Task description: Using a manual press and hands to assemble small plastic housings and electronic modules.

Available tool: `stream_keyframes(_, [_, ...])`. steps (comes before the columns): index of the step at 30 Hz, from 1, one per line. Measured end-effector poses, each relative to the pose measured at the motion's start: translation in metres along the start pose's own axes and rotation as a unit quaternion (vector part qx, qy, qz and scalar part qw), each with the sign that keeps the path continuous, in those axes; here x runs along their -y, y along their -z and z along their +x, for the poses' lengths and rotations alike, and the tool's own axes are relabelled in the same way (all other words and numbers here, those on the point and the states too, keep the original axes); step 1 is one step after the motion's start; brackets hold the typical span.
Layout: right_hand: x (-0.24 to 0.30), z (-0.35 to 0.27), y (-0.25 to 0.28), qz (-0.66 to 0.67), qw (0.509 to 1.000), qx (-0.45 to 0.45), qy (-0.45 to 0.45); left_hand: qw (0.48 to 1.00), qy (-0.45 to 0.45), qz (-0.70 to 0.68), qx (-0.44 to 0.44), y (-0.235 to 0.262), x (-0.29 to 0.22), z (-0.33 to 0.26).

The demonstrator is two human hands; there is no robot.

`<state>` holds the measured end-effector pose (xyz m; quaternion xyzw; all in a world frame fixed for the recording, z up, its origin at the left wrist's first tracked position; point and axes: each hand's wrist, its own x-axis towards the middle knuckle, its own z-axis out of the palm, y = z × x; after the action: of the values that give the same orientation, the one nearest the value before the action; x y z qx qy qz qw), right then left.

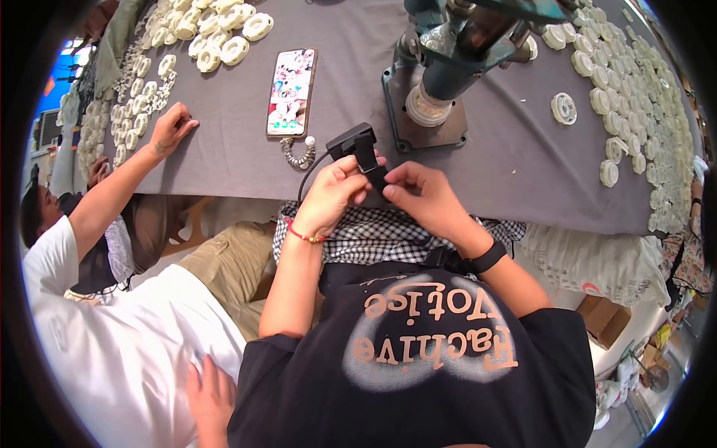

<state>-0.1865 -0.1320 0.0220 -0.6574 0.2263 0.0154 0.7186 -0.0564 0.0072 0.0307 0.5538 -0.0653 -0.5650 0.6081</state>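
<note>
Over the table's near edge, my left hand [332, 193] is closed around the near end of a small black device [348, 140], which has a strap and a thin cable. Its black strap [377, 179] passes between my two hands. From the right, the fingertips of my right hand [427, 198] pinch the strap. A red beaded bracelet [306, 237] circles my left wrist, and a black band [487, 257] is on my right. Just beyond the device, a phone [291, 93] lies with its screen lit and a coiled charm [299, 154] attached.
A green press [429, 89] stands on the grey-covered table [508, 175]. Cream round plastic parts [235, 51] are heaped at the far left, with more parts [609, 97] along the right. At left, a person in a white shirt rests a hand [173, 128] on the table.
</note>
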Motion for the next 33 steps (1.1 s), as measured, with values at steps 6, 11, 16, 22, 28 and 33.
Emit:
stream_keyframes(6, [0.01,-0.007,-0.011,0.082,0.995,0.048,0.021,0.927,-0.177,-0.33,0.033,-0.011,0.02,0.001])
stream_keyframes(11, [0.002,-0.01,-0.023,-0.085,0.972,0.077,0.203,0.982,-0.162,0.1,0.013,0.015,0.049,0.014])
stream_keyframes(16, [0.019,-0.013,-0.024,-0.009,0.98,0.127,0.155,0.98,-0.151,0.091,0.098,0.002,0.041,0.009])
stream_keyframes(22, [0.02,-0.012,-0.036,0.013,0.983,0.145,0.114,0.943,-0.277,-0.171,-0.073,-0.025,0.011,0.019])
stream_keyframes(28, [0.009,-0.017,-0.04,-0.057,0.956,0.234,0.167,0.785,-0.399,0.343,-0.326,-0.013,0.006,0.038])
stream_keyframes(33, [0.01,-0.019,-0.043,-0.046,0.96,0.21,0.182,0.767,-0.097,-0.603,0.196,-0.009,-0.014,0.035])
